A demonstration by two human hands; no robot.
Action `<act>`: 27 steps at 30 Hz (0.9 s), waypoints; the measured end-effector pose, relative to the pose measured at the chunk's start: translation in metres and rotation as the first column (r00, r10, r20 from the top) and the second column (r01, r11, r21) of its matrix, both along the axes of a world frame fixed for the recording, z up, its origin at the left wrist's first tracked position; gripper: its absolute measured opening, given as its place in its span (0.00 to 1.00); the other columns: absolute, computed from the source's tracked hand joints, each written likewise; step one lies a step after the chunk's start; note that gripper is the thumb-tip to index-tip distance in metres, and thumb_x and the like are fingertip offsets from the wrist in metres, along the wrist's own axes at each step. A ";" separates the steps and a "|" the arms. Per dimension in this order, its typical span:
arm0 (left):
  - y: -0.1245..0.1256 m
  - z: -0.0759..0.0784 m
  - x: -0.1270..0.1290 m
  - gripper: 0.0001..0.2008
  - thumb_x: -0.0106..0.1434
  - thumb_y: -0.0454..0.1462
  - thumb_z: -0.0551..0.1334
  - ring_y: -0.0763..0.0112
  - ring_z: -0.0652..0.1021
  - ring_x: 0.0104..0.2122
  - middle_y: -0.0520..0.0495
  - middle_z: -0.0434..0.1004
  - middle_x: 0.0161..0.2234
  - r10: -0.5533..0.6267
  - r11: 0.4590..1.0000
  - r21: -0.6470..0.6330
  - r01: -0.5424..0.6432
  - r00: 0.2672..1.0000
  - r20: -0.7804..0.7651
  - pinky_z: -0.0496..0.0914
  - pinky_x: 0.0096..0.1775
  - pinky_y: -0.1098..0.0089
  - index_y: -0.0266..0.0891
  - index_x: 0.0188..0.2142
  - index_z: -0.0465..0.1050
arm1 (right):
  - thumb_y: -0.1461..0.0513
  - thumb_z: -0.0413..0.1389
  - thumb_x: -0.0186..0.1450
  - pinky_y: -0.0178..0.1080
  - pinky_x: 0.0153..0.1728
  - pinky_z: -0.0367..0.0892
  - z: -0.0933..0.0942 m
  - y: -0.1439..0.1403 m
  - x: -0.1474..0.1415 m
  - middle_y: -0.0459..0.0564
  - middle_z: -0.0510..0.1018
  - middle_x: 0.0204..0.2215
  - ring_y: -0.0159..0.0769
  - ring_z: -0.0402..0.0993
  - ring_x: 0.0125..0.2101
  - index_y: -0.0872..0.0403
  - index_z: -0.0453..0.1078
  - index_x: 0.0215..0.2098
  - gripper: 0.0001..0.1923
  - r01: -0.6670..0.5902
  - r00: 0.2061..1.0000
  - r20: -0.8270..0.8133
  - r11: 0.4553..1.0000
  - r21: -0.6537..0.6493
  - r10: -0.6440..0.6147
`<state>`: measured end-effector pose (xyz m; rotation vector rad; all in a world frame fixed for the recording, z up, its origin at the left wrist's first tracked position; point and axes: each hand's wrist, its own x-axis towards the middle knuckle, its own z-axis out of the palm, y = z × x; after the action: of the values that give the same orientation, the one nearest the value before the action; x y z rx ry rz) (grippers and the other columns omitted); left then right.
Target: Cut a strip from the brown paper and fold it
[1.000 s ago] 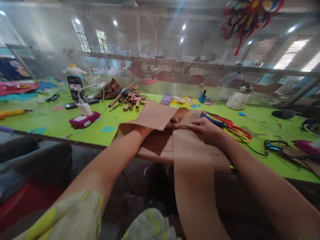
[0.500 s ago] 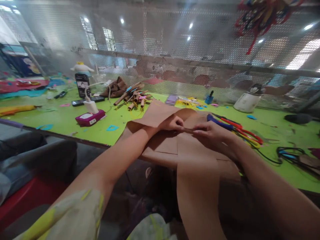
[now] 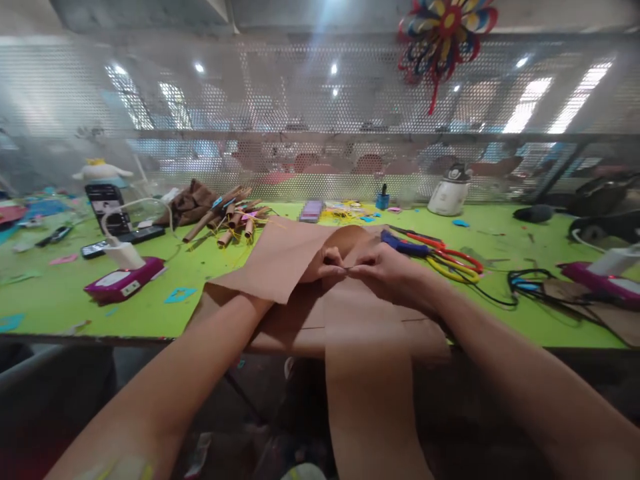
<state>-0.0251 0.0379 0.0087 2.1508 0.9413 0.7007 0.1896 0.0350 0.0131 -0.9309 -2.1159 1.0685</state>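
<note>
Compared with the frame half a second earlier, both hands sit closer together on the paper and the view has swung so that the hanging pinwheel shows whole. At far left on the lime-green table (image 3: 60,293), a magenta base with a white charger (image 3: 123,277) stands before a propped phone (image 3: 107,208); behind them lies a heap of rolled brown paper tubes (image 3: 227,217). Left hand (image 3: 327,263): fingers curled shut, pinching the near edge of the brown paper strip (image 3: 367,373), with a raised flap of the brown paper sheet (image 3: 280,260) draped over the wrist. Right hand (image 3: 387,273): likewise closed in a pinch on the same edge, fingertips all but touching those of the left. The strip's long axis runs from the pinch point straight toward the wearer, over the table edge and down out of view; both hands meet at its far end, neither clearly nearer. Paper is matte, smooth kraft stock, flat save for one soft curl behind the hands. Just right of the right hand lie scissors (image 3: 433,253) with blue, red and yellow handles, then black cables (image 3: 525,287); a white pot-shaped appliance (image 3: 450,193) stands by the perforated metal screen (image 3: 300,100).
</note>
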 end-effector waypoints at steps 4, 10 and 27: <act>0.001 -0.002 -0.004 0.14 0.54 0.45 0.62 0.72 0.69 0.29 0.49 0.70 0.26 -0.025 0.998 0.054 0.028 0.999 -0.042 0.63 0.33 0.73 0.34 0.28 0.74 | 0.51 0.58 0.56 0.32 0.19 0.46 -0.002 0.006 0.001 0.42 0.60 0.14 0.25 0.50 0.18 0.56 0.67 0.17 0.19 -0.096 0.990 0.107 0.995 0.031 0.092; 0.002 0.003 -0.016 0.15 0.53 0.45 0.62 0.75 0.68 0.25 0.51 0.70 0.23 0.005 0.997 -0.072 -0.013 0.994 -0.112 0.61 0.29 0.74 0.33 0.29 0.74 | 0.50 0.55 0.59 0.33 0.19 0.46 -0.013 0.018 0.009 0.41 0.59 0.15 0.25 0.51 0.17 0.56 0.65 0.19 0.20 -0.098 0.982 0.164 0.994 0.040 0.090; 0.008 0.002 -0.036 0.17 0.50 0.46 0.67 0.79 0.68 0.17 0.49 0.74 0.19 0.029 0.934 -0.356 -0.025 1.000 0.005 0.59 0.21 0.77 0.32 0.27 0.73 | 0.49 0.55 0.59 0.33 0.21 0.48 -0.016 0.031 0.020 0.41 0.60 0.14 0.25 0.53 0.17 0.55 0.60 0.18 0.21 -0.122 0.985 0.109 0.986 -0.117 0.135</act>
<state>-0.0609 0.0463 0.0108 1.8158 1.0089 0.5079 0.2094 0.0665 -0.0032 -0.9388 -2.2583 1.2335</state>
